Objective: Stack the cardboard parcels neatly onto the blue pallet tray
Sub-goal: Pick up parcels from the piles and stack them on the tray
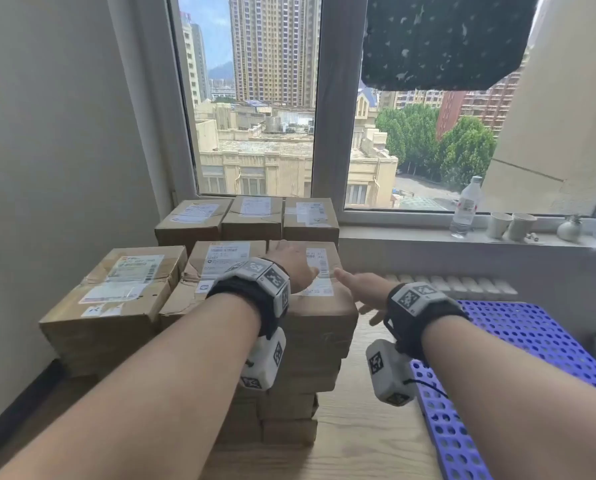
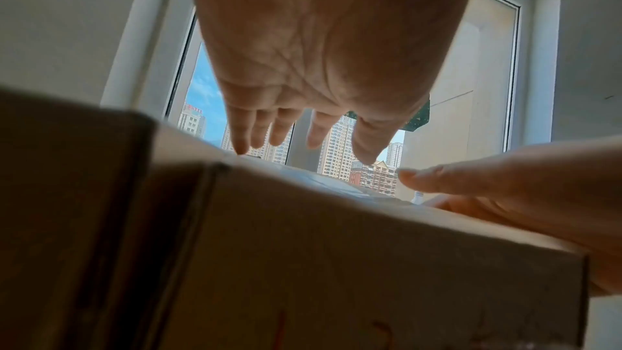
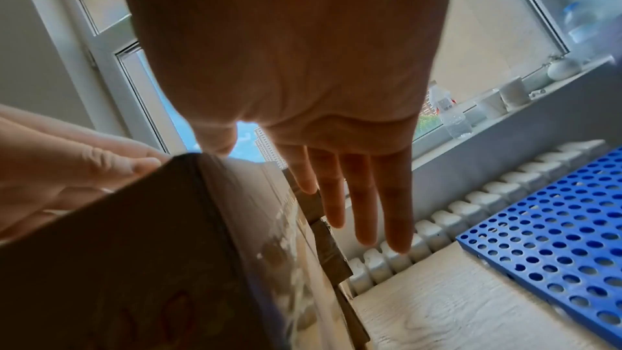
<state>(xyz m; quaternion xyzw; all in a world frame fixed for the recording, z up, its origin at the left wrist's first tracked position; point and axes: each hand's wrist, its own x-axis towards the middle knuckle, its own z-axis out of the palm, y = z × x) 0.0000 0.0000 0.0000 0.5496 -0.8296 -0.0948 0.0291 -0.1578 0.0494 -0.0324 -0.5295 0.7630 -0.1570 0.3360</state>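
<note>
- The top parcel [image 1: 319,289] crowns the right front stack on the wooden floor [image 1: 365,441], long axis running toward the window; its white label's print is unreadable.
- The left hand [image 1: 291,259] hovers flat over it, fingers straight.
- The right hand [image 1: 362,289] reaches beside its right edge, fingers straight, gripping nothing.
- The blue pallet tray [image 1: 532,327] lies at right, bare.

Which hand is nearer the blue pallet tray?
Right. The right hand reaches beside the top parcel, just left of the blue pallet tray; the left hand is over that parcel, farther away.
</note>
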